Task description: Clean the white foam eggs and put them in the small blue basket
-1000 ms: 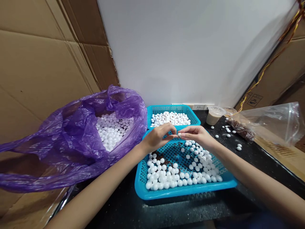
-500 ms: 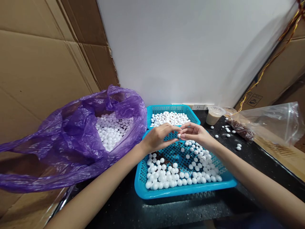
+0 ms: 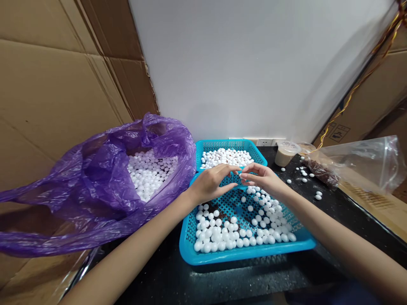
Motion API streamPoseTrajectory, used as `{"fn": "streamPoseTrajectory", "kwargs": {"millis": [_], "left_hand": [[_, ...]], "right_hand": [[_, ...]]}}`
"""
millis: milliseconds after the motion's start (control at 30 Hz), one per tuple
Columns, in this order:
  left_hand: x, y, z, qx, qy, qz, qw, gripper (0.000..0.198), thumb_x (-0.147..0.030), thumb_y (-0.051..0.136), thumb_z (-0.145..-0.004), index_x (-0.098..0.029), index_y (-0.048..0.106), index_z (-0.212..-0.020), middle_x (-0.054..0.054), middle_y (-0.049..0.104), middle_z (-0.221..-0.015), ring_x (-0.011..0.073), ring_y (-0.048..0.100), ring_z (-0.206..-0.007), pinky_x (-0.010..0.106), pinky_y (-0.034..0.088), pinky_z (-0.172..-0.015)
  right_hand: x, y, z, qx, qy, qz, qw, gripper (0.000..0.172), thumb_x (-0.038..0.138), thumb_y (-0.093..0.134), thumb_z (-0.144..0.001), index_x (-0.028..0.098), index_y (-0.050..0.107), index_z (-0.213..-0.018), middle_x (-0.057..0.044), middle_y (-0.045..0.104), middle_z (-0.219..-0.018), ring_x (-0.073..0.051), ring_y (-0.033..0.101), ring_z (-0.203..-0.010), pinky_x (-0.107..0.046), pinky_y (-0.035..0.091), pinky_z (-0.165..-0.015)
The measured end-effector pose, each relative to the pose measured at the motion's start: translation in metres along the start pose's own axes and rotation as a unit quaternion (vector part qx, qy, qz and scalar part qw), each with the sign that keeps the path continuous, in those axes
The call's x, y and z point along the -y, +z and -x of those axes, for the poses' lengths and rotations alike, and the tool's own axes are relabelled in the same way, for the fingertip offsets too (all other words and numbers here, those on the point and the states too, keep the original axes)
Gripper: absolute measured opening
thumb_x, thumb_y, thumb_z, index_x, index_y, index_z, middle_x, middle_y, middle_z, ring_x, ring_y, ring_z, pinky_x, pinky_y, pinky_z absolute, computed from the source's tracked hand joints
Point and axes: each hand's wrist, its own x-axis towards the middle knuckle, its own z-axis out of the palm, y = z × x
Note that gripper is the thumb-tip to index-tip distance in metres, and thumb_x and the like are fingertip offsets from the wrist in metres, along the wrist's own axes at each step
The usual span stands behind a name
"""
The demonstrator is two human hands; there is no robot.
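Observation:
A blue mesh basket (image 3: 248, 253) lies in front of me on the black table, with many small white balls (image 3: 222, 235) and some brown bits on its floor. Both hands hover over its far end, fingertips meeting. My left hand (image 3: 211, 183) has thumb and forefinger spread apart with blue mesh showing between them. My right hand (image 3: 263, 178) reaches in from the right with its fingertips pinched together against the left forefinger. What they hold, if anything, is hidden. A second blue basket (image 3: 229, 143) behind is full of white balls.
A purple plastic bag (image 3: 95, 190) holding white balls (image 3: 149, 171) slumps at the left. At the right are a lidded cup (image 3: 286, 153), a clear plastic bag (image 3: 359, 163) with brown bits, and loose balls (image 3: 319, 195). Cardboard (image 3: 47, 84) flanks a white wall.
A white ball was pinched between the two hands' fingertips earlier; it no longer shows. Both hands rose slightly and the left thumb and forefinger spread apart.

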Motion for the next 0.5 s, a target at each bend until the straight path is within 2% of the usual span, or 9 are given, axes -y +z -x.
{"fn": "streamPoseTrajectory", "kwargs": {"millis": [100,167,267,400,467,500], "left_hand": [[0.0001,0.0005,-0.0006,-0.02,-0.039,-0.018,0.999,0.03,-0.017,0.058,-0.082,-0.018,0.047,-0.11,0.001,0.061,-0.095,0.012,0.058,-0.081,0.025,0.048,-0.074],[0.0004,0.0007,-0.0009,-0.026,-0.067,-0.023,0.997,0.02,-0.016,0.055,-0.082,-0.018,0.052,-0.102,0.0,0.061,-0.09,0.0108,0.058,-0.076,0.023,0.047,-0.068],[0.0003,0.0003,-0.0011,-0.042,-0.098,-0.014,0.994,0.008,-0.013,0.052,-0.083,-0.017,0.055,-0.088,-0.001,0.061,-0.084,0.0096,0.056,-0.07,0.021,0.044,-0.061],[-0.0012,-0.0005,-0.0015,-0.061,-0.107,-0.005,0.992,0.006,-0.013,0.052,-0.082,-0.017,0.056,-0.084,-0.001,0.059,-0.08,0.0084,0.054,-0.066,0.02,0.042,-0.059],[-0.0019,-0.0008,-0.0015,-0.07,-0.104,-0.007,0.992,0.006,-0.012,0.053,-0.082,-0.017,0.056,-0.084,-0.002,0.059,-0.079,0.0077,0.053,-0.065,0.019,0.042,-0.058],[-0.0021,-0.001,-0.0015,-0.077,-0.103,-0.009,0.992,0.006,-0.012,0.052,-0.082,-0.017,0.056,-0.084,-0.002,0.058,-0.079,0.0075,0.052,-0.064,0.019,0.042,-0.058]], "right_hand": [[-0.0018,-0.003,-0.0028,-0.067,0.007,-0.012,0.998,0.026,0.03,0.077,-0.062,0.019,0.06,-0.077,0.0,0.06,-0.083,-0.014,0.063,-0.076,-0.033,0.051,-0.081],[-0.0024,-0.004,-0.0033,-0.082,0.031,0.014,0.996,0.027,0.031,0.077,-0.06,0.017,0.06,-0.076,-0.001,0.061,-0.08,-0.014,0.063,-0.072,-0.033,0.051,-0.078],[-0.0031,-0.0026,-0.0009,-0.027,0.08,0.09,0.992,0.027,0.033,0.076,-0.061,0.016,0.06,-0.074,-0.001,0.062,-0.072,-0.012,0.062,-0.064,-0.031,0.052,-0.068],[-0.0039,0.0017,0.0035,0.126,0.133,0.17,0.968,0.025,0.033,0.075,-0.062,0.016,0.06,-0.073,-0.001,0.062,-0.07,-0.013,0.062,-0.06,-0.028,0.053,-0.059],[-0.0021,0.0028,0.0035,0.118,0.098,0.177,0.972,0.025,0.035,0.073,-0.065,0.017,0.059,-0.076,-0.002,0.063,-0.074,-0.013,0.063,-0.061,-0.028,0.053,-0.058],[-0.0006,0.0028,0.0028,0.076,0.052,0.169,0.981,0.025,0.036,0.071,-0.067,0.017,0.059,-0.08,-0.003,0.064,-0.08,-0.014,0.063,-0.063,-0.028,0.054,-0.059]]}}
